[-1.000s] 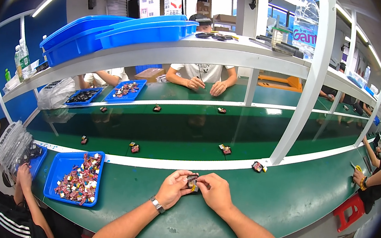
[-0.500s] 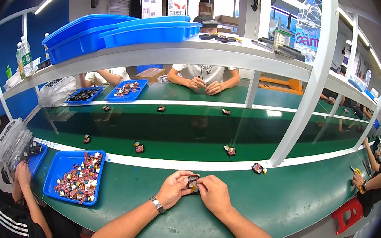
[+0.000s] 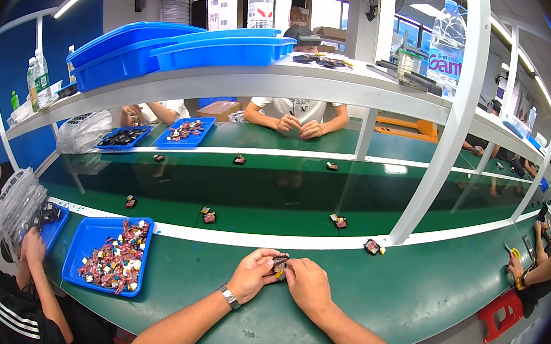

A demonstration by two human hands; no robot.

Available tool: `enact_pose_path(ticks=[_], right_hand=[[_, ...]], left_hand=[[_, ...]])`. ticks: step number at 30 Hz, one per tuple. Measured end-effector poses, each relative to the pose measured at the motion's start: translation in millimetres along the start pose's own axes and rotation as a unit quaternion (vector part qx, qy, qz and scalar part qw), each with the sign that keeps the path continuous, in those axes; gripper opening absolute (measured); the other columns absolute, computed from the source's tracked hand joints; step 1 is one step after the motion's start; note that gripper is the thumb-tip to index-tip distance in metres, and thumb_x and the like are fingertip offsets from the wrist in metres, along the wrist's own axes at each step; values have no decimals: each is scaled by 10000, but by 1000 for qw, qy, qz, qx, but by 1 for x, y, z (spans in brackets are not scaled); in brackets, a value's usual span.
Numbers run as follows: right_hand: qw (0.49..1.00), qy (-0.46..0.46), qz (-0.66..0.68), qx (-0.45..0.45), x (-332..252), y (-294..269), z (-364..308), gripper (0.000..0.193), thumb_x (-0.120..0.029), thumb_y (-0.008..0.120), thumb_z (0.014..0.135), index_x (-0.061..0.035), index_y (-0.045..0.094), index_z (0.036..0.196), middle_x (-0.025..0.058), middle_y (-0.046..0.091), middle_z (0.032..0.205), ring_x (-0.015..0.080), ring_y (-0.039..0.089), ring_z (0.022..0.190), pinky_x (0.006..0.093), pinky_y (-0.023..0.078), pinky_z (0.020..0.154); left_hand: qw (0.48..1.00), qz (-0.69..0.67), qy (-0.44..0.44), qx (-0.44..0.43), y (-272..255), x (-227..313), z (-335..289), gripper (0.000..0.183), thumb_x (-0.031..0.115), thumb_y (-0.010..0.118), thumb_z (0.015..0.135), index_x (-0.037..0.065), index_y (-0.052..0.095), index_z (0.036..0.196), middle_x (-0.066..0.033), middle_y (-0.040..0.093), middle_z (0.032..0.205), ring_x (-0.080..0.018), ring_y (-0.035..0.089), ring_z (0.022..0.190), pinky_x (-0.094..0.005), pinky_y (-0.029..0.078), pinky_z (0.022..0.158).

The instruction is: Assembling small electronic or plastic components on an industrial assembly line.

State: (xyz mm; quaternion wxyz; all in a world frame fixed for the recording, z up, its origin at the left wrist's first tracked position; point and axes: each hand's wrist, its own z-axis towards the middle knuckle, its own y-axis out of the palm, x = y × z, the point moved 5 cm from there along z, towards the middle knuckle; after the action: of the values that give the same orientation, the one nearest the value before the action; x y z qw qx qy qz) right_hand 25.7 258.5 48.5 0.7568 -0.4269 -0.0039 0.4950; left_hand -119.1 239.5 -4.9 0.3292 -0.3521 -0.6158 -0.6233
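A small dark electronic part with a yellow piece at its lower end is up in front of me, above the green tabletop. My left hand, with a metal watch on its wrist, is closed around the part's left side. The fingers of my right hand pinch at its right edge, bent inward so that their tips are partly hidden. To my left, a blue tray holds a heap of small reddish pieces with white and yellow bits.
Beyond a white rail, small dark parts lie spaced along a green belt. Another part sits by the white post. Overhead, a shelf carries blue trays and bottles. Co-workers sit left, right and opposite.
The parts on the belt have shifted slightly to the right. My hands stay around the same part, with the right hand's fingers slightly turned. The co-worker's hand at right has moved a little.
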Motion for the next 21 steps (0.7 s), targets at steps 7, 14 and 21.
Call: enact_pose_path(ticks=[7,14,21], right_hand=[[997,-21,67,24,2,-5,3,150,-35,734,753,-41,684,895,106,663,830,278,658,723,368,547,639],[998,-22,42,33,-1,-4,2,141,-38,730,758,-53,686,891,93,649,826,278,649,754,372,540,657],[998,-43,-40,10,-7,-3,0,90,-98,717,788,-71,674,862,66,621,811,255,629,754,376,539,648]], left_hand=[[1000,-10,-1,5,-1,0,0,234,125,522,995,34,505,1210,-96,611,1208,-176,618,1056,-376,537,919],[1000,-10,1,-2,1,1,0,248,144,535,995,34,503,1215,-88,610,1187,-176,611,1060,-378,534,922],[1000,6,-7,4,2,2,-1,242,131,526,995,37,507,1217,-92,601,1210,-176,605,1072,-380,528,923]])
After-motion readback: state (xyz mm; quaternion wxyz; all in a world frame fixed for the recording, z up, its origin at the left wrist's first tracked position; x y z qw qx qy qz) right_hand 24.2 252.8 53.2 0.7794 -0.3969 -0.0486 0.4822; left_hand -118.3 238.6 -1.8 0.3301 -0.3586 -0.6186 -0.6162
